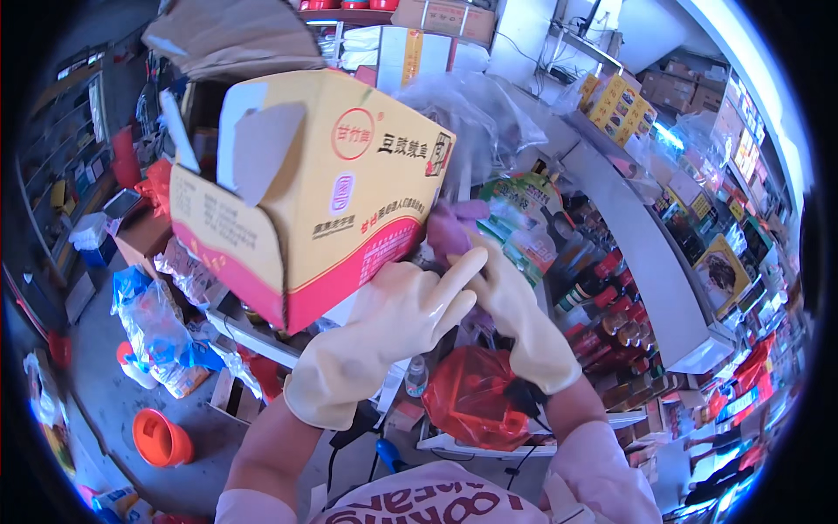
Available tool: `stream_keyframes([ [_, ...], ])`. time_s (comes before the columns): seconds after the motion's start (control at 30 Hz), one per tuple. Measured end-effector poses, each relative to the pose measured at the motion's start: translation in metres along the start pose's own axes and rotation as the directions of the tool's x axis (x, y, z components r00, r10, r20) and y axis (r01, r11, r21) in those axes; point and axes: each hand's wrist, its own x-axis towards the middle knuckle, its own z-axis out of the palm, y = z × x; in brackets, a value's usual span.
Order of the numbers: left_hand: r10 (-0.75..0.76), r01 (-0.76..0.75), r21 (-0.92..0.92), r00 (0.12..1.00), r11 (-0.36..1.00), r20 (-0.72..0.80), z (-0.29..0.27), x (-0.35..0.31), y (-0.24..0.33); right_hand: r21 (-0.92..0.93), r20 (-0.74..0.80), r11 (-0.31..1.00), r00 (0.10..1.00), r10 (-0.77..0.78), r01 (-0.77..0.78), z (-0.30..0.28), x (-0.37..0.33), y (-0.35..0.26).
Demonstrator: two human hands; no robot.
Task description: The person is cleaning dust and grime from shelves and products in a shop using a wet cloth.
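Note:
I wear cream rubber gloves on both hands. My right hand (509,293) reaches forward and is closed on a purple cloth (455,229), bunched beside the carton's right end. My left hand (403,306) lies just below the carton, palm down, its fingers stretched apart toward the right glove; it holds nothing I can see. Fingers of the two gloves overlap in view, and whether they touch I cannot tell. A yellow and pink cardboard carton (349,210) stands tilted in front of me at the left, its flaps raised at the left end. What is inside is hidden.
Below my hands sits a red plastic bag (471,397) with a small clear bottle (416,375) beside it. Bottles with red caps (611,319) line the right. Clear plastic wrap (489,109) lies behind the carton. An orange bucket (162,438) stands on the floor at left.

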Motion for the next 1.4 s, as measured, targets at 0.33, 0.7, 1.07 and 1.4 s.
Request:
stream_keyframes([
  [0.33,-0.118,0.115,-0.142,0.993,0.983,-0.009,-0.013,0.000,0.010,0.118,-0.177,0.993,0.983,0.046,-0.026,0.034,-0.060,0.003],
  [0.7,-0.146,0.184,-0.221,0.973,0.958,0.178,-0.018,0.005,0.005,0.272,-0.295,0.951,0.927,0.230,-0.149,0.051,-0.096,-0.007],
  [1.07,-0.233,0.250,-0.200,0.967,0.947,0.103,-0.012,0.011,0.015,0.894,-0.022,0.365,0.788,0.616,-0.261,0.033,-0.146,-0.001],
  [1.4,-0.087,0.086,-0.124,0.996,0.989,-0.001,0.000,0.007,0.007,0.887,0.121,0.250,0.718,0.685,-0.389,0.027,-0.185,0.028],
])
